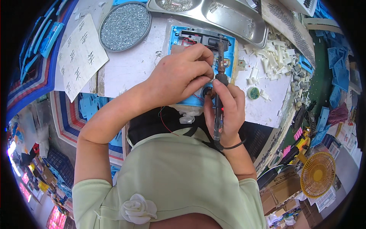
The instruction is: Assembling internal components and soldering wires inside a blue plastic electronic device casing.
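My right hand (230,106) is wrapped round a soldering iron (218,114), whose metal barrel points away from me over a blue plastic housing (174,37). A cord leaves the iron's near end beside my wrist. My left hand (187,72) leans over the housing with its fingers pinched together close to my right fingertips. What they grip is too small to make out. In the housing lie a black module (207,39), red wires and a small round dark part (207,92) beside my right thumb. My left hand covers the housing's middle.
A round tray of screws (125,26) and a compartmented metal tray (232,19) stand behind. White plastic pieces (276,55) and a small round green-topped container (253,92) are at right. A marked paper sheet (82,57) lies left; a yellow fan (318,174) is far right.
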The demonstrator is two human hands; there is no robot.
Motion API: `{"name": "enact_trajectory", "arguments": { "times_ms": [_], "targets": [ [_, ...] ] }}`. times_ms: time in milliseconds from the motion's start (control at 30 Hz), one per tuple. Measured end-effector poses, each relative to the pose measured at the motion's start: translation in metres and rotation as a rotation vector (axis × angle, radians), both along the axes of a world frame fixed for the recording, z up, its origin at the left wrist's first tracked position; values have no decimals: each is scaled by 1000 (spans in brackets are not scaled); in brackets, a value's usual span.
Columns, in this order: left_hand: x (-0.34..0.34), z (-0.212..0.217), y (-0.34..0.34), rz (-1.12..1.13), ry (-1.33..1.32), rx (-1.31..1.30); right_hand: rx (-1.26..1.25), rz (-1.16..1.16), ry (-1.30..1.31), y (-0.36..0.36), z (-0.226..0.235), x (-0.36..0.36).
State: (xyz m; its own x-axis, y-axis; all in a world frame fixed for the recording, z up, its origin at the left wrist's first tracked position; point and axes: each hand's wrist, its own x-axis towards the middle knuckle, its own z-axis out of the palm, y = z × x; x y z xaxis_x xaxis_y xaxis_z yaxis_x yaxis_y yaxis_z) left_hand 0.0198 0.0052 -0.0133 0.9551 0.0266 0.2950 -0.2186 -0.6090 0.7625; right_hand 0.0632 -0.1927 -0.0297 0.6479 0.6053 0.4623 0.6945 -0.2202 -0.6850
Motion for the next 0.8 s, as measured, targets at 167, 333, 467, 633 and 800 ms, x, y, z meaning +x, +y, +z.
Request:
{"name": "enact_trajectory", "arguments": {
  "times_ms": [167,333,467,633,800],
  "targets": [
    [0,0,-1,5,9,2,-34,28,35,-4,2,3],
    [1,0,0,-33,21,4,39,-10,44,-13,19,11],
    [2,4,5,-107,15,90,246,-133,355,-55,26,30],
    [4,5,10,-160,49,137,214,-24,537,-88,34,61],
    [10,7,9,-144,39,46,203,64,281,-49,22,31]
  ]
}}
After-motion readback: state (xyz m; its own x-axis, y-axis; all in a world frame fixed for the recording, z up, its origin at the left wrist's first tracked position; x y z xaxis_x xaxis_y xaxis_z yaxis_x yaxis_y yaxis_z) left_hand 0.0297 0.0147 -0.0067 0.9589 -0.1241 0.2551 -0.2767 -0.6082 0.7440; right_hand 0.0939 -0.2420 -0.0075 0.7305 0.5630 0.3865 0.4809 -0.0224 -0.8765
